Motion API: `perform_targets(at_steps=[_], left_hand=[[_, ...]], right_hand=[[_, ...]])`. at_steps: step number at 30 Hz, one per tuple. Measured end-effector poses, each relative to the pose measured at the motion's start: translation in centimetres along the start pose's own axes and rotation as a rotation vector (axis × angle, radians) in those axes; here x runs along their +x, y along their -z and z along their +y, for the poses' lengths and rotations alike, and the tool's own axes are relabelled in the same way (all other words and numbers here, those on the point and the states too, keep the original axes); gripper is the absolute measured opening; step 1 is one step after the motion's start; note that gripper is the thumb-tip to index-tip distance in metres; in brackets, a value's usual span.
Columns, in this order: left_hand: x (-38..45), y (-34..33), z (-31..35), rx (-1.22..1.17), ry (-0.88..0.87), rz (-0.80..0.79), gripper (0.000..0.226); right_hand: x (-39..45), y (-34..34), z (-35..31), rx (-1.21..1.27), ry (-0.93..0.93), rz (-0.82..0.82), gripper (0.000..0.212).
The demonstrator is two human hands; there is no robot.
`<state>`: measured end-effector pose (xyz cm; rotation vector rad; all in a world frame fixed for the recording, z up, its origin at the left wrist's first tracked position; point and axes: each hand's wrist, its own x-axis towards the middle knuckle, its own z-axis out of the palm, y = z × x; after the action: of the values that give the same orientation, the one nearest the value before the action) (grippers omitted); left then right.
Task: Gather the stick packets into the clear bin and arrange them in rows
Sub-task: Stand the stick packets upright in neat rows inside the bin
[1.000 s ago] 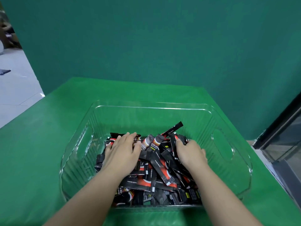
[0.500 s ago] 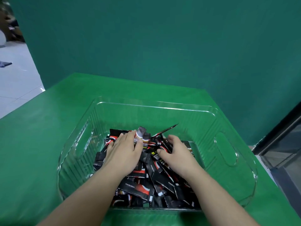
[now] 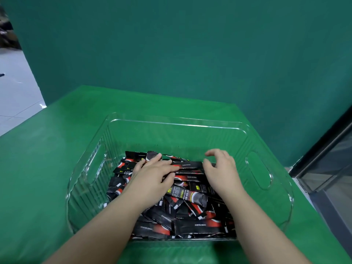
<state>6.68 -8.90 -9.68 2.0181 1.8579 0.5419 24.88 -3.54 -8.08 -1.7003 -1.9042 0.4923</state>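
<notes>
The clear bin's (image 3: 179,123) far strip and right side lie bare; the stick packets (image 3: 190,210) crowd the rest.

1. There is a single view, from a camera worn on the person's head, close over the green worktop (image 3: 47,159).
2. It faces forward and down toward the green wall (image 3: 190,54).
3. The wide lens seemingly bends the edges.

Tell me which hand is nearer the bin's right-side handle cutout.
Right. The right hand hovers over the packets, a short gap from the cutout; the left hand lies flat on the pile, farther left.
</notes>
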Motion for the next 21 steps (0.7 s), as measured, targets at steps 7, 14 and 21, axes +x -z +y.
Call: perform_targets(at_steps=[7,14,21], left_hand=[[-0.1,0.2,0.1,-0.040,0.027,0.016,0.038],[0.0,0.4,0.3,-0.084,0.079,0.123,0.044],[0.4,0.2,-0.3,-0.063,0.172,0.281,0.044]], right_hand=[[0.8,-0.5,0.1,0.112,-0.235,-0.299,0.047],[0.5,-0.5,-2.4,0.271,-0.245,-0.419,0.045],[0.5,-2.6,-5.2,0.295,-0.159,-0.452,0.032]])
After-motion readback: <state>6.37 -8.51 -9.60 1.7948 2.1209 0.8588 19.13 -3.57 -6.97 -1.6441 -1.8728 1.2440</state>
